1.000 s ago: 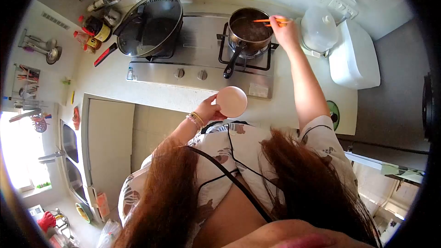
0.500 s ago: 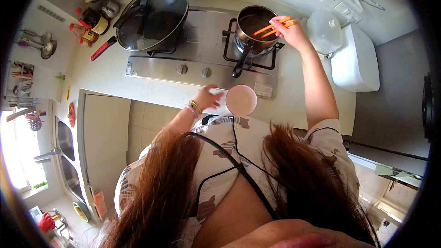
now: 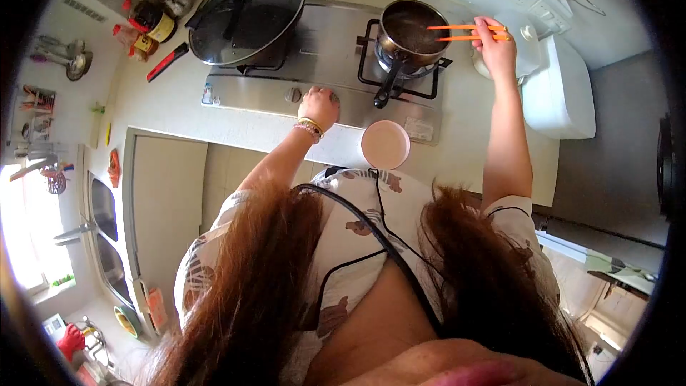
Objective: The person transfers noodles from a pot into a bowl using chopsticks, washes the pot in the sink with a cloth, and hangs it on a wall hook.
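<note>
My left hand (image 3: 319, 106), with bracelets at the wrist, is closed around the right control knob (image 3: 334, 98) on the stove's front. Between the fingers of my right hand (image 3: 494, 46) are orange chopsticks (image 3: 457, 33), held level and slightly apart, their tips reaching over the small saucepan (image 3: 391, 44). This pan rests on the right burner (image 3: 434, 86), its black handle pointing toward me. It holds dark liquid. A pale pink bowl (image 3: 366, 144) stands on the counter edge, to the right of my left hand.
A large wok with a glass lid (image 3: 246, 18) covers the left burner. Its red-and-black handle (image 3: 168, 62) sticks out leftward. Sauce bottles (image 3: 153, 21) stand at the back left. To the right are a clear plastic container (image 3: 525, 50) and a white bin-like box (image 3: 561, 89).
My left hand has moved up and left from beside the bowl to the stove knob. My right hand has shifted right, and the chopsticks have swung to level.
</note>
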Tool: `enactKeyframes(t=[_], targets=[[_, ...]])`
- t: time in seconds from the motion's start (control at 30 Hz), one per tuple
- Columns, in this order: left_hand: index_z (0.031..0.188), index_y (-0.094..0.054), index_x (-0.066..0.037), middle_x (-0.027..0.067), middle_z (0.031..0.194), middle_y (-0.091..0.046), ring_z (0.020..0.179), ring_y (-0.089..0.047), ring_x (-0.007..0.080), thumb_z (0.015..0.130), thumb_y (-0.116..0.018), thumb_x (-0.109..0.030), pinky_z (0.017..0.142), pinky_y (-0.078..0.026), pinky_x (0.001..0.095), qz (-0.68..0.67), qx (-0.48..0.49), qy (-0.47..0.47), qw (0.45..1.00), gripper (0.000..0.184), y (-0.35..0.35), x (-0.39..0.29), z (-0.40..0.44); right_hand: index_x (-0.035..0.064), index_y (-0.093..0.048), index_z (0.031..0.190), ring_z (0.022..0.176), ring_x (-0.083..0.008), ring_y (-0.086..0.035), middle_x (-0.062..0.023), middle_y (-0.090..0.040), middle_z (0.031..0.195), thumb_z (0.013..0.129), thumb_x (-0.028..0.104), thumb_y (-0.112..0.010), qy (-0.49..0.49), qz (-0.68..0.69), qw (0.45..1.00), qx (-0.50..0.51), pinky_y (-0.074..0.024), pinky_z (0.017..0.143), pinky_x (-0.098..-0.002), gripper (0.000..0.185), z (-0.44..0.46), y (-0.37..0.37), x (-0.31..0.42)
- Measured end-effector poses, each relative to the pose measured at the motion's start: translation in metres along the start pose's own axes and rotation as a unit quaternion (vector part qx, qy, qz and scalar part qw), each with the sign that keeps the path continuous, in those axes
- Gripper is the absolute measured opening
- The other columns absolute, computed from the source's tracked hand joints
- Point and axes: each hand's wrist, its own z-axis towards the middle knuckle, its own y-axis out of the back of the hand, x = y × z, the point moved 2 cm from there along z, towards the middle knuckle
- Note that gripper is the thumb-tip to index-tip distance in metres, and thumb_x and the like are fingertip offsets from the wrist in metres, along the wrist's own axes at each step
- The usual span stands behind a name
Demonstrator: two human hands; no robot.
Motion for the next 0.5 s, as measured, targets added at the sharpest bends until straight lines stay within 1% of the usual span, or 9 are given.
enactKeyframes(t=[0.07, 0.1, 0.13, 0.23, 0.3, 0.33, 0.4, 0.43, 0.5], targets=[[0.098, -0.062, -0.003, 0.0186, 0.097, -0.060, 0.093, -0.057, 0.0330, 0.074, -0.064, -0.023, 0.083, -0.047, 0.0400, -0.065, -0.041, -0.037, 0.996, 0.032, 0.011, -0.010, 0.004, 0.0013, -0.061, 0.098, 0.055, -0.0106, -0.058, -0.0047, -0.062, 0.074, 0.088, 0.030, -0.057, -0.070, 0.051, 0.996, -0.009, -0.0463, 0.051, -0.0228, 0.030, 0.001, 0.004, -0.008], [0.091, -0.063, -0.002, 0.0153, 0.089, -0.062, 0.083, -0.060, 0.0281, 0.079, -0.062, -0.025, 0.074, -0.050, 0.0378, -0.084, -0.059, -0.078, 0.992, 0.026, 0.015, -0.018, 0.010, 0.0014, -0.061, 0.098, 0.055, -0.0107, -0.057, -0.0047, -0.062, 0.074, 0.088, 0.029, -0.057, -0.094, 0.076, 0.993, -0.001, -0.0462, 0.050, -0.0229, 0.030, 0.005, 0.002, -0.018], [0.092, -0.062, -0.002, 0.0144, 0.087, -0.062, 0.080, -0.060, 0.0271, 0.082, -0.060, -0.025, 0.071, -0.050, 0.0377, -0.224, 0.010, -0.020, 0.974, 0.025, 0.015, -0.027, 0.015, 0.0015, -0.061, 0.098, 0.054, -0.0108, -0.057, -0.0047, -0.062, 0.074, 0.088, 0.029, -0.057, -0.117, 0.101, 0.988, 0.009, -0.0462, 0.049, -0.0231, 0.029, 0.009, 0.000, -0.024], [0.096, -0.058, -0.003, 0.0118, 0.082, -0.061, 0.073, -0.060, 0.0242, 0.089, -0.053, -0.025, 0.063, -0.052, 0.0363, -0.562, 0.208, 0.133, 0.789, 0.023, 0.028, -0.077, 0.024, 0.0025, -0.063, 0.090, 0.054, -0.0136, -0.061, -0.0068, -0.064, 0.066, 0.088, 0.029, -0.054, -0.117, -0.018, 0.993, 0.000, -0.0477, 0.049, -0.0267, 0.029, 0.020, -0.016, -0.031], [0.102, -0.055, -0.005, 0.0102, 0.080, -0.060, 0.070, -0.059, 0.0225, 0.093, -0.047, -0.023, 0.063, -0.052, 0.0341, -0.694, 0.328, 0.198, 0.610, 0.022, 0.030, -0.101, 0.024, 0.0026, -0.061, 0.091, 0.049, -0.0117, -0.059, -0.0046, -0.061, 0.067, 0.088, 0.030, -0.055, -0.093, -0.155, 0.984, 0.011, -0.0468, 0.046, -0.0247, 0.029, 0.026, -0.026, -0.033], [0.103, -0.054, -0.005, 0.0105, 0.080, -0.060, 0.068, -0.059, 0.0221, 0.093, -0.047, -0.023, 0.059, -0.051, 0.0333, -0.703, 0.343, 0.221, 0.582, 0.021, 0.028, -0.109, 0.026, 0.0020, -0.062, 0.090, 0.050, -0.0114, -0.060, -0.0052, -0.062, 0.063, 0.088, 0.030, -0.054, -0.069, -0.197, 0.978, 0.002, -0.0486, 0.048, -0.0243, 0.030, 0.026, -0.034, -0.038], [0.104, -0.051, -0.005, 0.0109, 0.080, -0.059, 0.063, -0.058, 0.0215, 0.092, -0.048, -0.021, 0.051, -0.047, 0.0318, -0.719, 0.371, 0.264, 0.525, 0.021, 0.024, -0.121, 0.030, 0.0018, -0.062, 0.092, 0.052, -0.0110, -0.061, -0.0048, -0.063, 0.066, 0.089, 0.029, -0.054, -0.029, -0.120, 0.992, 0.016, -0.0489, 0.050, -0.0234, 0.029, 0.014, -0.045, -0.034], [0.098, -0.051, -0.005, 0.0065, 0.072, -0.054, 0.056, -0.050, 0.0159, 0.092, -0.048, -0.020, 0.047, -0.041, 0.0258, -0.736, 0.380, 0.259, 0.497, 0.017, 0.021, -0.124, 0.032, 0.0022, -0.063, 0.084, 0.053, -0.0155, -0.062, -0.0083, -0.065, 0.066, 0.087, 0.026, -0.056, -0.034, -0.018, 0.999, 0.017, -0.0485, 0.051, -0.0270, 0.024, 0.006, -0.049, -0.031], [0.097, -0.050, -0.007, 0.0019, 0.063, -0.046, 0.051, -0.042, 0.0123, 0.093, -0.047, -0.023, 0.043, -0.034, 0.0245, -0.745, 0.408, 0.234, 0.472, 0.018, 0.015, -0.119, 0.037, 0.0023, -0.063, 0.086, 0.056, -0.0128, -0.062, -0.0073, -0.065, 0.071, 0.088, 0.023, -0.057, -0.059, 0.079, 0.995, 0.019, -0.0482, 0.050, -0.0240, 0.021, 0.003, -0.046, -0.037]])
